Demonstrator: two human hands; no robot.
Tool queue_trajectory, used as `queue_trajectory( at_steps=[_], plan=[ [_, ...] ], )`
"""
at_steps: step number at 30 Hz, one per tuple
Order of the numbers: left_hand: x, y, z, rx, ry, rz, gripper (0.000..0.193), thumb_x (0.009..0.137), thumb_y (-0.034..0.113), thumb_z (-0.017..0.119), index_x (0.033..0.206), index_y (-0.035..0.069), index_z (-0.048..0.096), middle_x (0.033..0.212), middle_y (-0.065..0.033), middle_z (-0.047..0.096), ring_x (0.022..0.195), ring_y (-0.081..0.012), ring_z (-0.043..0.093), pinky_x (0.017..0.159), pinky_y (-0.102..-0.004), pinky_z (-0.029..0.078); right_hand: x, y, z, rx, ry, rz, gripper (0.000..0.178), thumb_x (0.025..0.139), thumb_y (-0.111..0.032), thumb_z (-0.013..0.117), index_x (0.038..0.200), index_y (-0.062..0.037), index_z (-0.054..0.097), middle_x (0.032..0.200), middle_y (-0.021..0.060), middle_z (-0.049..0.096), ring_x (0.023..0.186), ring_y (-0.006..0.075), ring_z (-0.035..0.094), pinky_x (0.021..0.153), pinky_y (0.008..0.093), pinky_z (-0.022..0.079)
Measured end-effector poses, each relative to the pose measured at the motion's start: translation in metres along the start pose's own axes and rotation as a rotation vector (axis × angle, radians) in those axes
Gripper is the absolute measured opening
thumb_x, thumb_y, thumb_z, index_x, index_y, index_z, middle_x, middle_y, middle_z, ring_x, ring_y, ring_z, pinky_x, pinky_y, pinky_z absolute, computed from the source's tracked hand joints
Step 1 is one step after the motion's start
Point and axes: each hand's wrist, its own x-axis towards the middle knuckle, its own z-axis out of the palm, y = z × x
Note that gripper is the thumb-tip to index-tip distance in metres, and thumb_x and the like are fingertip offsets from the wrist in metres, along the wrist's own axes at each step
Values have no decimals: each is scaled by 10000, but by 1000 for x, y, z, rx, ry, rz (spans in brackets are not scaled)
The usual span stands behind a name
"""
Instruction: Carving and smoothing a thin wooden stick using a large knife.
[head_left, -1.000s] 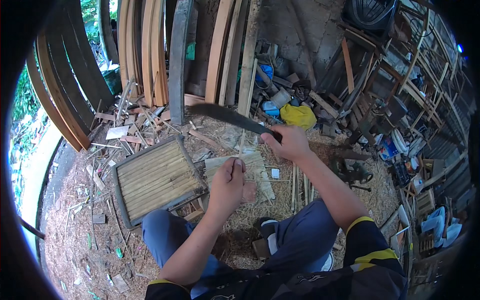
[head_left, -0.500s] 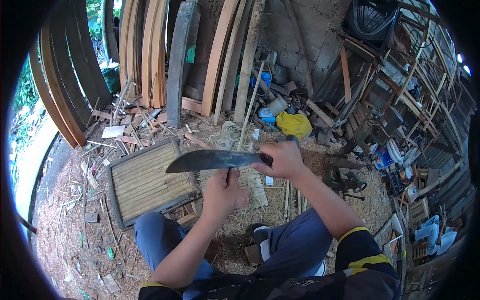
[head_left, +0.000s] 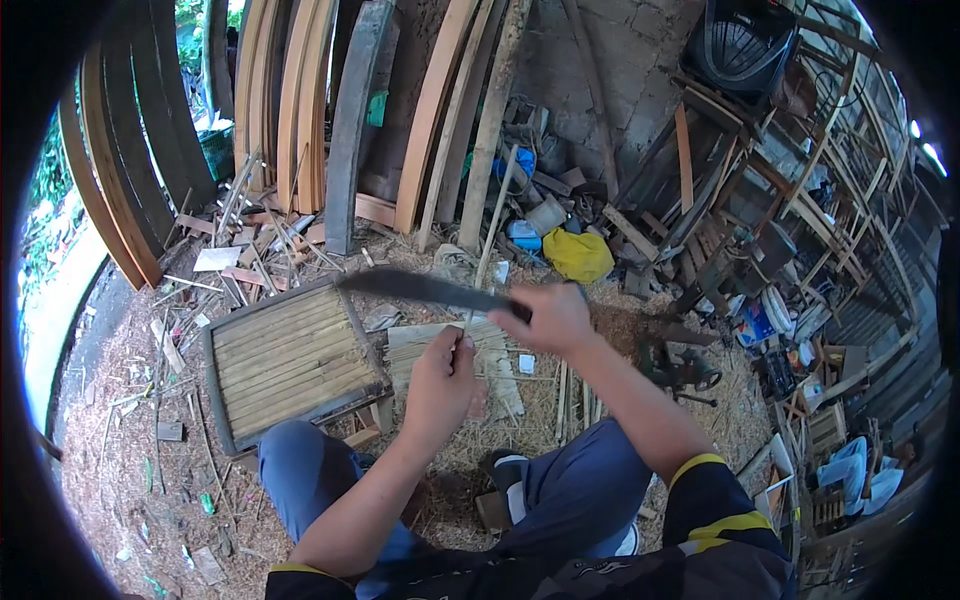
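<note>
My right hand (head_left: 553, 318) grips the handle of a long dark machete (head_left: 420, 288), whose blade points left and blurs with motion above the ground. My left hand (head_left: 440, 385) pinches a thin bamboo stick (head_left: 487, 245) that stands upright in front of me, just under the blade. Below both hands lies a bundle of split bamboo strips (head_left: 495, 355) on the sawdust. My knees in blue trousers (head_left: 570, 490) frame the bundle.
A framed bamboo slat panel (head_left: 290, 360) lies to my left. Curved wooden planks (head_left: 300, 110) lean against the back wall. A yellow bag (head_left: 578, 255), tins and scrap sit ahead. Wooden chair frames (head_left: 760, 200) pile up on the right.
The machete swung down in front of my left hand half a second ago and has risen again, blade pointing left. My left hand stays on the stick.
</note>
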Motion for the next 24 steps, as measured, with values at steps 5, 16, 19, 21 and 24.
queue_trajectory(
  at_steps=[5,16,19,21,24],
  plan=[
    [-1,-11,-2,36,8,16,172,1030,148,561,1082,-12,598,700,-183,569,599,-254,535,599,-398,432,19,19,-2,-25,110,164,605,874,-689,638,740,-104,708,592,143,633,580,365,669,565,463,534],
    [-8,-4,-13,222,-118,5,192,1024,157,563,1047,-31,591,709,-173,540,635,-220,531,628,-373,443,5,59,14,-17,78,523,686,925,-697,565,780,-43,713,667,192,664,644,411,669,608,480,532],
    [-11,-2,-9,189,-162,-53,208,1022,171,567,1049,-33,594,682,-164,536,609,-225,536,618,-376,450,-10,64,24,600,71,710,653,962,-634,581,731,-26,645,559,97,579,455,240,564,461,363,432],
    [-13,-7,-14,210,-215,-45,215,1022,175,569,1054,-35,596,668,-150,530,603,-207,540,607,-375,449,-6,42,21,1057,11,917,593,965,-585,625,741,-37,631,529,43,533,407,163,506,423,318,383],
    [-15,-10,-14,196,-302,-68,217,1022,181,573,1057,-30,612,640,-104,523,593,-163,543,587,-363,446,0,24,18,1201,116,941,413,952,-424,726,799,-59,610,542,-41,455,411,61,406,407,274,305]
  ],
)
